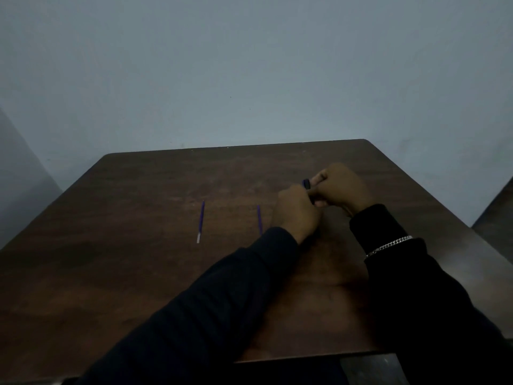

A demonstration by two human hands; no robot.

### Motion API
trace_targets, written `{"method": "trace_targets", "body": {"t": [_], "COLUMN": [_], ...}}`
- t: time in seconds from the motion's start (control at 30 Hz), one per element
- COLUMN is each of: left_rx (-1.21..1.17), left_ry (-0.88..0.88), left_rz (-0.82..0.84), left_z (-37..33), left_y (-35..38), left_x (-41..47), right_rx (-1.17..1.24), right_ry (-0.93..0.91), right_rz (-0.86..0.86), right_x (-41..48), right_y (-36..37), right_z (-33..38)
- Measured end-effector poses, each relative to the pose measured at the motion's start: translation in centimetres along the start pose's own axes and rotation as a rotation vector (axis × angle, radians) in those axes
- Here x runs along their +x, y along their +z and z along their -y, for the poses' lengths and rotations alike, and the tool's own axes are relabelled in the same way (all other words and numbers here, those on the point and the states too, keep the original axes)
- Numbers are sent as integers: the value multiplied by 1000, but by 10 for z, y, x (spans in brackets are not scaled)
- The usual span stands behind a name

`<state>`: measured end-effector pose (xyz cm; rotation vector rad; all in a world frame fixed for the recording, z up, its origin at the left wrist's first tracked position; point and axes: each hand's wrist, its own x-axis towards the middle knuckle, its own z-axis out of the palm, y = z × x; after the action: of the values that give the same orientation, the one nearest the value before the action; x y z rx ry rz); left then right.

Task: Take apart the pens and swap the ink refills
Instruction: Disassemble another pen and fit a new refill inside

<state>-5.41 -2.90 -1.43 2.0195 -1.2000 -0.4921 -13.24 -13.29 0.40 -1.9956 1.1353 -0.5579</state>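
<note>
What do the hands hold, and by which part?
Both hands, left and right, grip a dark pen piece along its body; only its far end shows.

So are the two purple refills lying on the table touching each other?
Apart. The head view shows the left refill and the right refill lying roughly parallel, with a bare strip of table plainly between them.

Two refills lie on the table point(138, 245), side by side and well apart, each running roughly twelve to six o'clock. The left refill point(200, 222) sits near the table's middle; the right refill point(259, 219) lies at its three o'clock, just beside the left hand point(298, 211). The right hand point(340, 188) meets the left hand at its one o'clock, both closed around a pen part point(306, 183).
</note>
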Motion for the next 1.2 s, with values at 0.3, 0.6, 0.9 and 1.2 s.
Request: {"method": "trace_targets", "body": {"t": [0.3, 0.6, 0.9, 1.2], "left_rx": [262, 247, 106, -364], "left_ry": [129, 121, -66, -346], "left_rz": [34, 7, -131, -15], "left_z": [-10, -4, 27, 41], "left_y": [17, 14, -15, -32], "left_x": [-16, -19, 5, 11], "right_rx": [-309, -300, -44, -82], "right_ry": [-33, -28, 20, -65], "right_rz": [9, -15, -15, 111], "right_x": [-5, -3, -4, -17], "right_y": [4, 14, 6, 10], "right_z": [-6, -10, -17, 7]}}
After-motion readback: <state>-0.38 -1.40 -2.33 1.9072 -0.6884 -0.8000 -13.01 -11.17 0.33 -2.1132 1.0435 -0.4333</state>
